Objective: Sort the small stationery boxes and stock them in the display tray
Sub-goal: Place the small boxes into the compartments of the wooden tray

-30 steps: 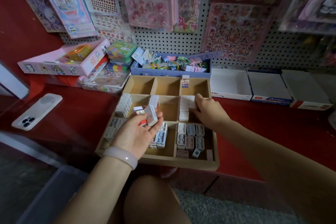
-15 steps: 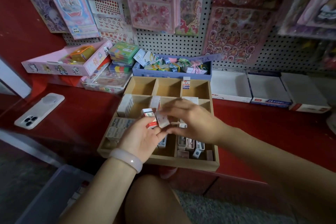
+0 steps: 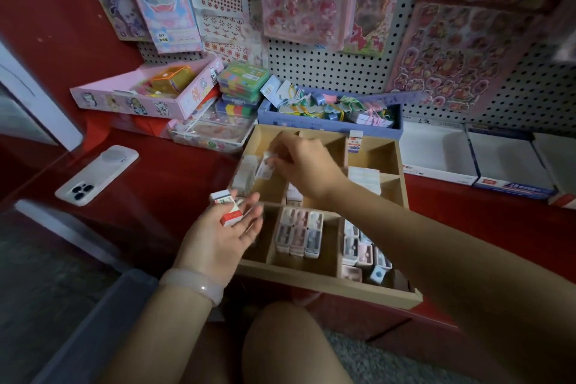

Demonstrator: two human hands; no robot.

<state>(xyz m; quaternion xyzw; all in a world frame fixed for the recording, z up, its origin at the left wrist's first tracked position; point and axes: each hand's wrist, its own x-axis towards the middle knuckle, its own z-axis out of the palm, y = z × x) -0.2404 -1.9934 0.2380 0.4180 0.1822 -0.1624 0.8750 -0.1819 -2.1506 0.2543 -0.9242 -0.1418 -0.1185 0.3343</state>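
A wooden display tray (image 3: pixel 327 285) with several compartments sits on the red counter. My left hand (image 3: pixel 218 237) lies palm up over the tray's left edge and cradles two small red-and-white boxes (image 3: pixel 229 210). My right hand (image 3: pixel 307 165) reaches across the tray and pinches a small white box (image 3: pixel 265 167) over the middle-left compartment, next to a stack of white boxes (image 3: pixel 246 176). Rows of small pastel boxes (image 3: pixel 299 232) fill the front compartments. One upright box (image 3: pixel 355 141) stands in a back compartment.
A white phone (image 3: pixel 96 174) lies on the counter to the left. Behind the tray stand a blue box of trinkets (image 3: pixel 330 117), a pink box (image 3: pixel 146 97) and stacked colourful cases (image 3: pixel 241 84). White cartons (image 3: pixel 436 150) line the right. Sticker sheets hang on the pegboard.
My right hand took a white box from my left hand and carried it up and left over the middle-left compartment. My left hand has dropped lower and to the left.
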